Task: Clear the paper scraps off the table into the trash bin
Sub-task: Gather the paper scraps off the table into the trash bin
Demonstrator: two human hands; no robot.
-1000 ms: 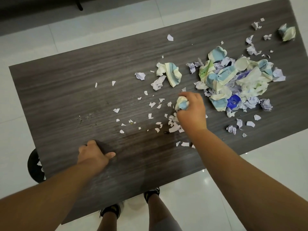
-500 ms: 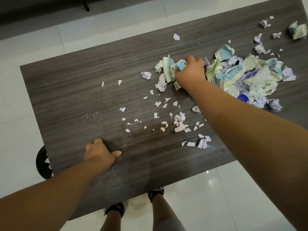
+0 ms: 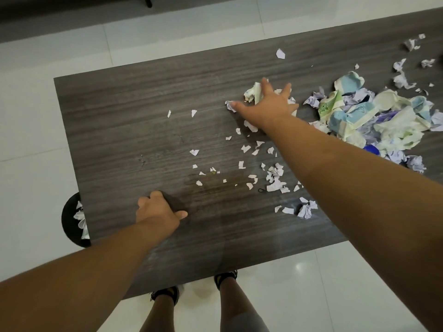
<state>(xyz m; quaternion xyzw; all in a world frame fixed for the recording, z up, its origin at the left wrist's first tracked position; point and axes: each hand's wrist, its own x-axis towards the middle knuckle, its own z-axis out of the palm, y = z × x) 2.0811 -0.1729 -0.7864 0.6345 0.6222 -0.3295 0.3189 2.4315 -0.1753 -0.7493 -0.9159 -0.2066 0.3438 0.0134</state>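
My right hand [image 3: 268, 105] lies spread, fingers apart, on top of a few crumpled white and green-blue paper wads [image 3: 252, 92] on the dark wood table [image 3: 119, 130]. A large heap of crumpled blue, green and lilac paper [image 3: 383, 116] sits to its right. Several small white scraps [image 3: 244, 164] are scattered between my hands, with a lilac wad [image 3: 305, 209] near the front edge. My left hand [image 3: 157, 209] rests as a closed fist on the table's front left. The black trash bin [image 3: 72, 219] with paper in it stands on the floor, half hidden under the table's left edge.
White tiled floor surrounds the table. My legs and sandalled feet [image 3: 196, 286] stand at the table's front edge. More small scraps [image 3: 412, 44] lie at the far right, and one white scrap [image 3: 280, 53] lies near the far edge.
My right hand carried a small wad from the table's middle out to the wads farther back, then opened from a fist and flattened over them. The left fist stayed put.
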